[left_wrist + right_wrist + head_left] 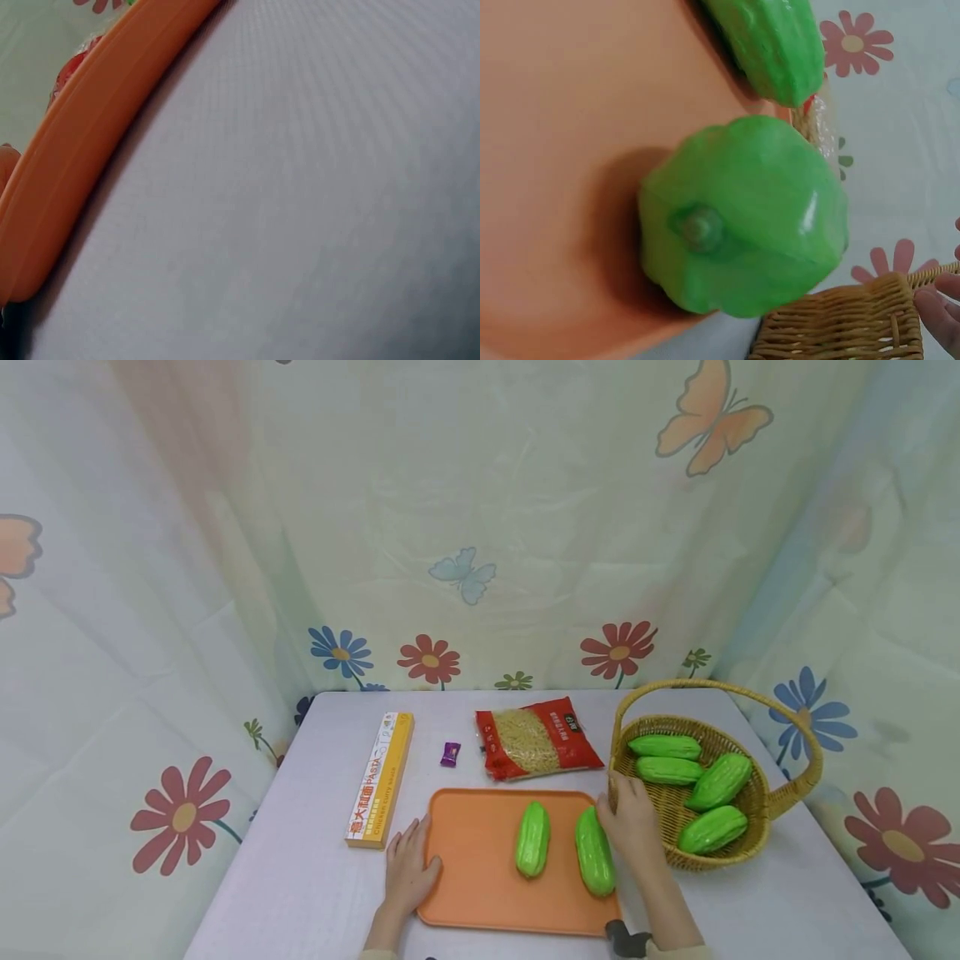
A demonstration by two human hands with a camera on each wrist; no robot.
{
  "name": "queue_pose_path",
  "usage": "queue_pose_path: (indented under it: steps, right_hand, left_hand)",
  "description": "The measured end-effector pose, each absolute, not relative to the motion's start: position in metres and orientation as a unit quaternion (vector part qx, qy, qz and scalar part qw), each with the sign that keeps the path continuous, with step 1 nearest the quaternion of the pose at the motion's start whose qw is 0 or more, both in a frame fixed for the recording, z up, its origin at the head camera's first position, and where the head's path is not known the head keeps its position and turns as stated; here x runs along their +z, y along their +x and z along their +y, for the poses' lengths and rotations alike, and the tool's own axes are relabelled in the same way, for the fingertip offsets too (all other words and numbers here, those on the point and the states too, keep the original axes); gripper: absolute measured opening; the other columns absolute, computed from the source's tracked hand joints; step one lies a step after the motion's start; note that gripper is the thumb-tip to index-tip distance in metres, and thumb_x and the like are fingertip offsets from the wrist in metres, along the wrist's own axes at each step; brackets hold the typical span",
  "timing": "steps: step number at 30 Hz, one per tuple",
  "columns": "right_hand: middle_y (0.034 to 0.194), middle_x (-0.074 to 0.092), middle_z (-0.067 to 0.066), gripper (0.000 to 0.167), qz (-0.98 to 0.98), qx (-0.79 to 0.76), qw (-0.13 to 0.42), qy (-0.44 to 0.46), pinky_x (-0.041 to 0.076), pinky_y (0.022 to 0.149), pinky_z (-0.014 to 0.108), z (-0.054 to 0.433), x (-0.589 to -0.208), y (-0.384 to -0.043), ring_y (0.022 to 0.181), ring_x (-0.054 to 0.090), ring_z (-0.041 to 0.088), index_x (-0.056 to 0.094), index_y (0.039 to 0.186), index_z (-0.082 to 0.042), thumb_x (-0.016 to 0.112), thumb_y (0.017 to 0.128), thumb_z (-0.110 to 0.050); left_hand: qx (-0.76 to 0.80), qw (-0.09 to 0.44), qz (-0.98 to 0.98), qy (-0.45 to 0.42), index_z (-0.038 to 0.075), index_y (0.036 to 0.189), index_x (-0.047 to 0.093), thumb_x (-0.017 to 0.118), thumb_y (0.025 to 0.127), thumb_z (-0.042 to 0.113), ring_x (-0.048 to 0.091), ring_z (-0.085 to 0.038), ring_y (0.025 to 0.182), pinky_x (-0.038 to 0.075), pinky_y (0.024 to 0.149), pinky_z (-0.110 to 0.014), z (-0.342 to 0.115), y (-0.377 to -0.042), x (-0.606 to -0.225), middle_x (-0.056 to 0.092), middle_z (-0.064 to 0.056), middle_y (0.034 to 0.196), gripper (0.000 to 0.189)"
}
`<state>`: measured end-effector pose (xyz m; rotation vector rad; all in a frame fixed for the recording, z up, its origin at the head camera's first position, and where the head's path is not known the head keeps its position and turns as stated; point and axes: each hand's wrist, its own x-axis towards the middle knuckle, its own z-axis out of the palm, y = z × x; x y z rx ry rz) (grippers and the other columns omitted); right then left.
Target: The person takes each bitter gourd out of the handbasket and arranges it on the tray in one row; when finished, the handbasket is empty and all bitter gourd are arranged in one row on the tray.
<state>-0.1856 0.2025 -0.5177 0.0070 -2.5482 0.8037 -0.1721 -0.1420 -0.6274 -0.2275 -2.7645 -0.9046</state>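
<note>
Tray (472,860) is smooth matt plas., veg (532,839) glossy w/ ridges, bskt (667,724) rough wicker.

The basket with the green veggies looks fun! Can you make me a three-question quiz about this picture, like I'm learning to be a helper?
1. Count: how many green vegetables can you see in the wicker basket in the head view?
2. True or false: every green vegetable is in the basket.
3. Fill the gap: between the yellow-and-white box and the red bag lies the ____.

Key:
1. Four.
2. False: two lie on the orange tray.
3. Small purple packet.
</note>
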Motion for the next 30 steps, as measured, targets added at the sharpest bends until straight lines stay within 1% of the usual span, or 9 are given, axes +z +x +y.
queue_pose_path:
  steps: [4,7,10,14,23,30]
  right_hand:
    - [0.111,0.051,0.029,0.042,-0.932,0.289,0.220,-0.010,0.045,0.077,0.055,0.209,-0.514,-0.187,0.100,0.051,0.045,0.051,0.121,0.005,0.058,0.083,-0.010]
    - [0.113,0.049,0.030,0.042,-0.935,0.292,0.202,-0.021,0.045,0.076,0.057,0.214,-0.511,-0.188,0.101,0.050,0.045,0.049,0.124,0.004,0.056,0.085,-0.012]
    - [0.113,0.049,0.030,0.042,-0.935,0.291,0.200,-0.024,0.044,0.075,0.058,0.222,-0.510,-0.190,0.101,0.049,0.046,0.049,0.125,0.003,0.055,0.086,-0.012]
    - [0.113,0.048,0.031,0.040,-0.935,0.288,0.203,-0.023,0.043,0.076,0.058,0.236,-0.513,-0.195,0.100,0.048,0.047,0.048,0.125,0.005,0.052,0.088,-0.011]
    - [0.120,0.039,0.037,0.043,-0.941,0.294,0.159,-0.042,0.037,0.080,0.064,0.265,-0.516,-0.200,0.107,0.039,0.053,0.042,0.128,0.007,0.047,0.090,-0.013]
    - [0.121,0.034,0.039,0.045,-0.946,0.286,0.142,-0.046,0.037,0.078,0.064,0.281,-0.520,-0.204,0.107,0.035,0.055,0.039,0.129,0.010,0.046,0.091,-0.012]
  left_hand:
    - [-0.306,0.119,-0.941,-0.078,0.006,0.139,0.037,0.059,0.077,0.020,0.035,-0.028,0.128,0.014,0.105,-0.050,-0.142,-0.172,-0.628,0.045,-0.011,0.136,0.068]
    - [-0.306,0.112,-0.942,-0.076,0.007,0.140,0.036,0.059,0.077,0.020,0.034,-0.027,0.129,0.012,0.105,-0.049,-0.142,-0.171,-0.627,0.044,-0.010,0.137,0.068]
    - [-0.307,0.106,-0.943,-0.075,0.007,0.140,0.035,0.058,0.077,0.020,0.033,-0.027,0.129,0.011,0.106,-0.049,-0.142,-0.171,-0.625,0.044,-0.010,0.137,0.068]
    - [-0.308,0.101,-0.943,-0.075,0.006,0.140,0.035,0.058,0.078,0.020,0.032,-0.028,0.130,0.011,0.106,-0.049,-0.142,-0.172,-0.625,0.043,-0.010,0.138,0.067]
    - [-0.303,0.096,-0.945,-0.071,0.007,0.140,0.035,0.058,0.078,0.020,0.031,-0.027,0.130,0.010,0.107,-0.048,-0.141,-0.173,-0.626,0.042,-0.009,0.139,0.067]
    - [-0.306,0.099,-0.944,-0.072,0.007,0.140,0.036,0.058,0.078,0.021,0.032,-0.027,0.130,0.010,0.107,-0.048,-0.142,-0.174,-0.627,0.043,-0.009,0.139,0.067]
